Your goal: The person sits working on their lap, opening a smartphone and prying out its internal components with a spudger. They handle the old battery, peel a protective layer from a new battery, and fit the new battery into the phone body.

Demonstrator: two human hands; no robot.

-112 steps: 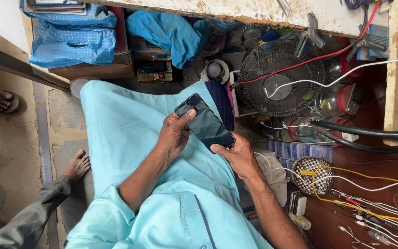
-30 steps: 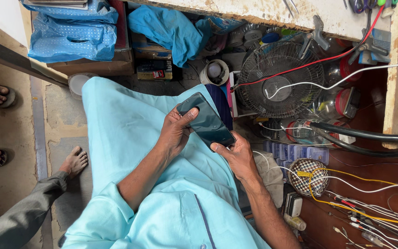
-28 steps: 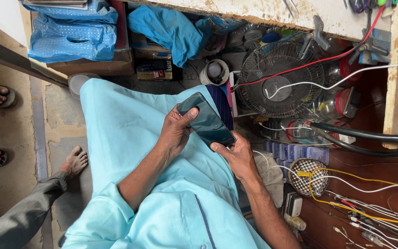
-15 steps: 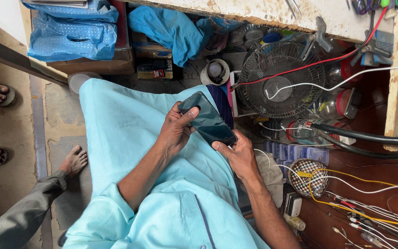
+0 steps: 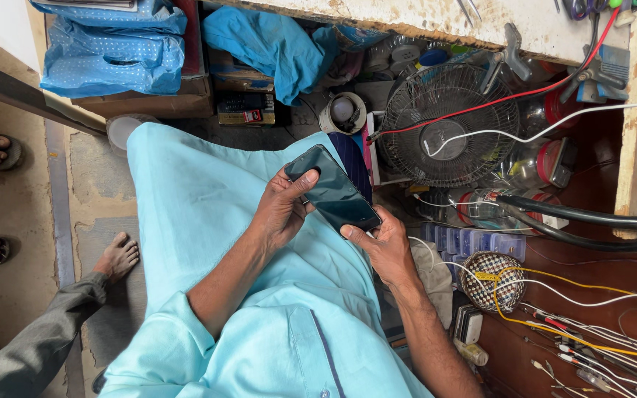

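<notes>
Probably light, stiff, slick-faced and fragile: dark smartphone (image 5: pixel 335 193) over the lap, gripped along its edges. Left hand (image 5: pixel 280 210) wrapped round the upper end, thumb on glass; right hand (image 5: pixel 383 245) pinching the lower corner.

Single head-worn view, looking steeply down.

Camera sits close above the lap in pale-blue cloth (image 5: pixel 208 214); both forearms fill the centre, the round grey wire-guard fan (image 5: pixel 447 121) and floor clutter lie beyond, worn white counter (image 5: pixel 436 18) edges the top.
</notes>
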